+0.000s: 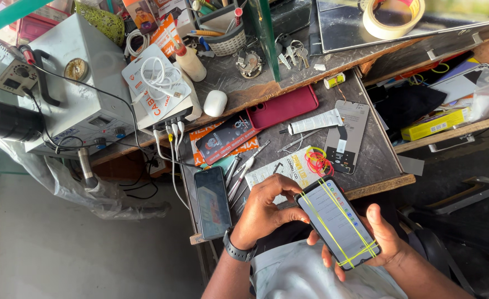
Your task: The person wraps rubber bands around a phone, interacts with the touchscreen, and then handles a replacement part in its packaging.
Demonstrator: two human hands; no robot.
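Both hands on a smartphone (337, 222) bound with yellow rubber bands (333, 221).

The right hand (387, 238) cradles its lower edge in a closed grip; the left hand (265, 211) pinches its upper-left corner. At 12 o'clock, loose rubber bands (317, 161) lie on the surface (374, 149); at 9 o'clock, a dark phone (213, 201).

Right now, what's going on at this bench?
A person holds a black smartphone bound with yellow rubber bands over their lap. The right hand cradles its lower end, while the left hand, with a black wristwatch, touches its top left edge. Its screen is lit. On the grey pull-out shelf lie another dark phone, loose red rubber bands and metal tweezers.
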